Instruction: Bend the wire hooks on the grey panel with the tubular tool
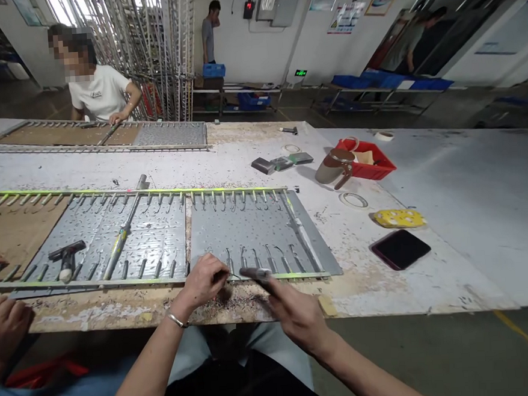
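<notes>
Right hand gripped a tool, its long axis pointing left along the counter's near edge; left hand pinched a hook on the rack.

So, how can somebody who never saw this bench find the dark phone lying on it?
Start at the long white workbench and go to its right part, past the grey metal panel with hooks. The phone lies flat there, near the front edge, just below a yellow patterned pouch. It is the only dark, glossy rectangle in that area.
</notes>
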A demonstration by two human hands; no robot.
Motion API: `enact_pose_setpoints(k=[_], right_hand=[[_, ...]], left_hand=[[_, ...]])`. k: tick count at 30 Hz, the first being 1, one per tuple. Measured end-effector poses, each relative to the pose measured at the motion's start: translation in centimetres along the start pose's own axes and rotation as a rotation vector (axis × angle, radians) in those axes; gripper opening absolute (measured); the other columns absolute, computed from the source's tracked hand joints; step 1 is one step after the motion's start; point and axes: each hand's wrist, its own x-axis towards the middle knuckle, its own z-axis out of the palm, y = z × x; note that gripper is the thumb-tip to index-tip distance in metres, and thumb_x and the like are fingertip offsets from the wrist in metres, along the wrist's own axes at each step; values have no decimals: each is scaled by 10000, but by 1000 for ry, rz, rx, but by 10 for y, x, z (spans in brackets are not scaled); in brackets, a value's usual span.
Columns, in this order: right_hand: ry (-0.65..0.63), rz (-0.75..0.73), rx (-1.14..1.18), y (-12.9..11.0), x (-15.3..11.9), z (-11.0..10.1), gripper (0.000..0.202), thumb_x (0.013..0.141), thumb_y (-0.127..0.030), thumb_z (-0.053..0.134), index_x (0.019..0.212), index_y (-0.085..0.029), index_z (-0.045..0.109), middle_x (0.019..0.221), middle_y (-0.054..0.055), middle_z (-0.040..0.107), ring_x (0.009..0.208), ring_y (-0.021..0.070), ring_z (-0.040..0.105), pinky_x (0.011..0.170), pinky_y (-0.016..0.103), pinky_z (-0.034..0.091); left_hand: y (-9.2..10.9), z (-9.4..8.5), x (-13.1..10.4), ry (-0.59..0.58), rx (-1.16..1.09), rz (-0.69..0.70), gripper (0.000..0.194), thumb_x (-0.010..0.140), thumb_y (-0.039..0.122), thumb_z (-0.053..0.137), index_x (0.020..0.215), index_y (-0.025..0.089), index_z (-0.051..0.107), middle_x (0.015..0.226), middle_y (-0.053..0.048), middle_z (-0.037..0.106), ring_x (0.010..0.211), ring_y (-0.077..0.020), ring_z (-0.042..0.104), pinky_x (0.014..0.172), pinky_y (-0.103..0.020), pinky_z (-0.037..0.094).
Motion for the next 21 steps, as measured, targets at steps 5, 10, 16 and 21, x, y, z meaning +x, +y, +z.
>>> enact_pose_setpoints(k=[5,10,16,21], right_hand=[[12,77,76,2,0,0,488,1144,-219,435,1624,-283,374,1018,92,698,755,234,695,595,288,573],[-26,15,24,4,-2,7,444,1158,-242,381,1602,-263,399,906,73,694,654,226,684,518,275,554],[57,30,76,8,-5,13,499,1133,-189,432,1624,-233,353,1074,123,699,834,254,715,659,318,605],[-98,44,-19,13,-5,15,441,1159,-247,395,1599,-236,412,1070,108,720,792,230,720,598,265,576]], left_hand=[[0,0,-1,3,-11,-26,125,915,120,569,871,202,651,838,-46,656,908,-216,555,809,-349,459],[-2,1,-1,3,11,1,125,921,108,583,873,201,653,843,-39,666,893,-207,552,804,-337,453],[-4,2,-2,20,10,-2,138,901,78,615,852,200,656,824,-30,661,884,-200,564,814,-328,443],[-4,2,-1,-19,41,-26,120,915,99,621,897,204,678,861,-39,681,914,-214,577,820,-338,449]])
